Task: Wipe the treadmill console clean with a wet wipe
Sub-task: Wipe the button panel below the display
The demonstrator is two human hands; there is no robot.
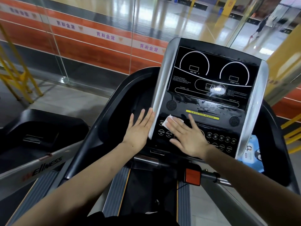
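White wipe: a damp, crumpled white wet wipe (169, 122) lies flat under the right fingertips, on the button area at the lower left of the console.
Right hand: the bare right hand (187, 137) presses palm-down, fingers spread apart and straight, not pinching; a flat hand likely spreads pressure for a broad swipe.
Left hand: the bare left hand (140, 129) rests open, fingers slightly apart, against the console's silver left edge, seemingly to steady it.
Console: the glossy black treadmill console panel with silver side rails (210, 95) shows wet streaks across its middle; the lower buttons look like the step in hand.
Pack: a blue wipe packet (253, 149) sits in the right tray, close to hand.
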